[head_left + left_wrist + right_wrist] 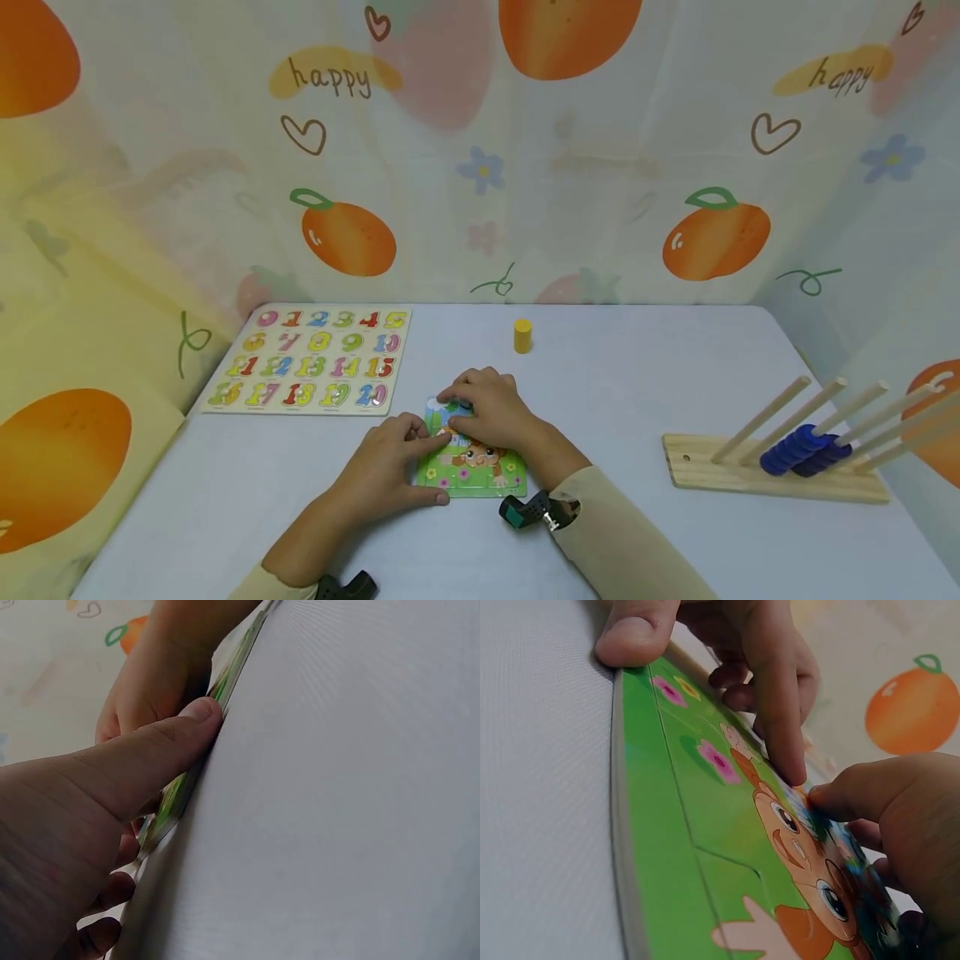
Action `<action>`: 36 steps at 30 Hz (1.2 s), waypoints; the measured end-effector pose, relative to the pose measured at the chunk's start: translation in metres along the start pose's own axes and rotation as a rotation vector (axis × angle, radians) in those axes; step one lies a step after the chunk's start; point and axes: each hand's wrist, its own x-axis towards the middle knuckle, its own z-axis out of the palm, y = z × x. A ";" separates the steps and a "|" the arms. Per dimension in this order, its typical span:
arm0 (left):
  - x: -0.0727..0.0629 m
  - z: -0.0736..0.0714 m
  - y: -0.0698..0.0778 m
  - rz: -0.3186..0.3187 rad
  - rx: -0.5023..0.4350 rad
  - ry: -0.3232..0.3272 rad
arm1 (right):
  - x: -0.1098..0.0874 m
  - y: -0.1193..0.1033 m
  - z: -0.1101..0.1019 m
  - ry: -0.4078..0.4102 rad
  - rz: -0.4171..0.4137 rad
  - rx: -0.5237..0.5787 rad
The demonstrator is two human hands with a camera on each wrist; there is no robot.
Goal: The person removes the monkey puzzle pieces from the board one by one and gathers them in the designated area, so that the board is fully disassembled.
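Here we are at mid-table with both hands touching the picture puzzle [468, 482]: our left hand [386, 468] is at its left side, straight thumb against the near edge and straight forefinger on the picture, while our right hand [491, 408] reaches over its far part, thumb on top, and whether those fingers pinch anything we can't tell. Only our hands cover it, hiding its long axis; the number board [395, 354] sits at the table's far-left corner, the yellow cylinder [522, 337] near the far edge, the peg rack [693, 471] towards the right.
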 end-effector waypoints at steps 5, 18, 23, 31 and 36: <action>0.002 -0.002 0.002 -0.005 0.014 -0.017 | 0.002 0.000 0.000 -0.010 0.023 0.020; 0.003 -0.004 0.003 -0.017 0.000 -0.010 | 0.008 0.002 -0.006 -0.092 0.056 0.089; 0.003 -0.004 0.003 -0.022 -0.003 -0.012 | 0.010 -0.001 -0.011 -0.123 0.064 0.126; 0.001 -0.004 0.003 -0.028 -0.011 -0.022 | 0.012 -0.005 -0.013 -0.141 0.078 0.151; 0.001 -0.005 0.004 -0.026 -0.014 -0.025 | 0.013 -0.006 -0.013 -0.150 0.088 0.158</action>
